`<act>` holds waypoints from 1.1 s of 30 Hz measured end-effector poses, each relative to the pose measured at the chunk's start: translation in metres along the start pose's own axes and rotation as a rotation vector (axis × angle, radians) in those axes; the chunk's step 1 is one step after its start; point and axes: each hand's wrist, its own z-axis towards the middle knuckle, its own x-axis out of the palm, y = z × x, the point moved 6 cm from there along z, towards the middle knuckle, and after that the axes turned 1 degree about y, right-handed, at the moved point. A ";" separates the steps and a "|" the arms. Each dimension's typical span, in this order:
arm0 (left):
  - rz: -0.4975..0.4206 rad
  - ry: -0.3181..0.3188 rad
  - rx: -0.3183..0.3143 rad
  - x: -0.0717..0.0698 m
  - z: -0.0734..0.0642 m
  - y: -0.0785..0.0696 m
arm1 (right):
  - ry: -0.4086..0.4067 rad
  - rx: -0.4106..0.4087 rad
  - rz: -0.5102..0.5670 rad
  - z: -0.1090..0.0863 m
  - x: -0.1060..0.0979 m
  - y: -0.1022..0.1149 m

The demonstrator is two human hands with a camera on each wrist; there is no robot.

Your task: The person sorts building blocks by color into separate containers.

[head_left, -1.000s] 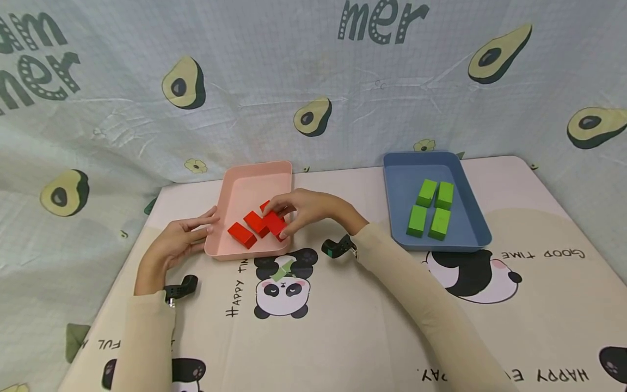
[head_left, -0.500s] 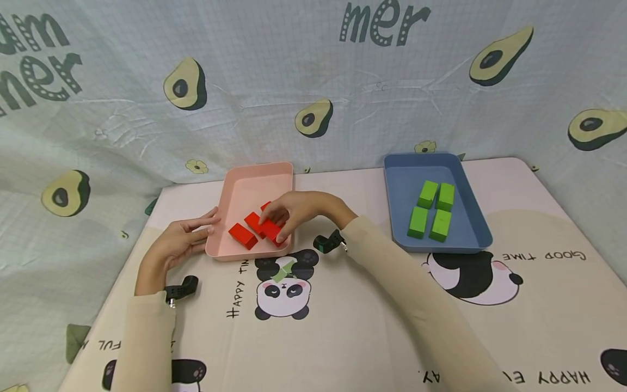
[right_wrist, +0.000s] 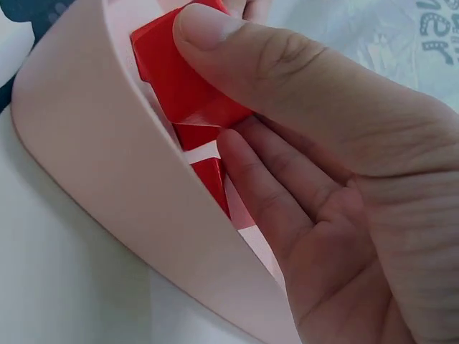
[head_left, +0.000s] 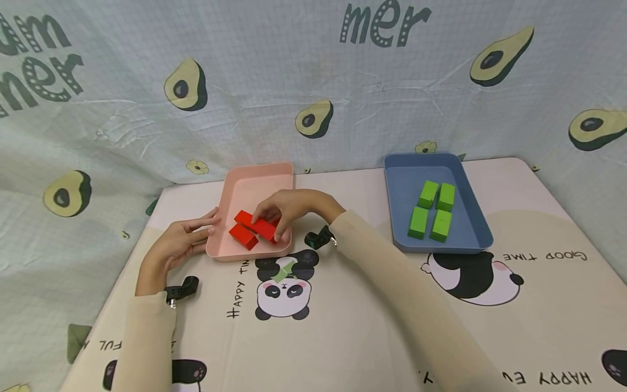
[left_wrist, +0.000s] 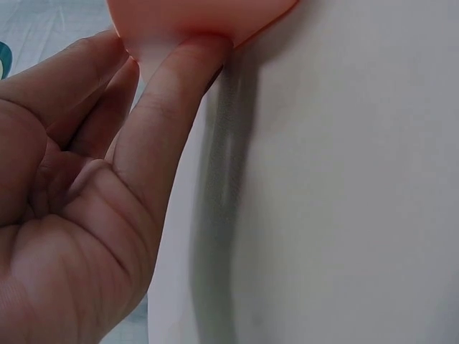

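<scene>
In the head view my right hand (head_left: 294, 209) is over the right side of the pink tray (head_left: 257, 171). Thumb and fingers pinch a red block (head_left: 264, 230), which the right wrist view shows close up, with the thumb on its near face. Just left of it, two more red blocks lie in the tray, a front block (head_left: 243, 237) and a rear block (head_left: 243, 218). Under the right fingers, the right wrist view shows part of another red block (right_wrist: 211, 183). With extended fingers and thumb, my left hand (head_left: 178, 239) touches the tray's left outer wall.
Over to the right stands a blue tray (head_left: 399, 212) holding several green blocks (head_left: 417, 222). Both trays are near the table's back edge, before a hanging avocado-print cloth (head_left: 372, 125). A panda-print cloth (head_left: 343, 326) covers the table.
My right hand has shifted left with the red block, bringing it against the other blocks. A red block behind it is now hidden in the head view. The left hand has stayed put.
</scene>
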 end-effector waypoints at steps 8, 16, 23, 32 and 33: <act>-0.010 0.005 -0.013 -0.002 0.000 0.001 | -0.031 0.005 -0.030 0.007 -0.002 -0.003; 0.024 -0.002 -0.012 -0.002 0.001 0.003 | -0.014 -0.003 0.023 0.010 -0.003 -0.004; 0.035 -0.001 -0.007 -0.002 0.002 0.002 | -0.003 0.002 0.013 0.012 -0.005 -0.003; 0.028 0.003 -0.004 0.000 0.001 0.002 | -0.005 0.020 -0.022 0.015 -0.007 -0.003; 0.031 0.004 -0.003 0.000 0.001 0.001 | -0.010 0.017 -0.026 0.014 -0.007 -0.003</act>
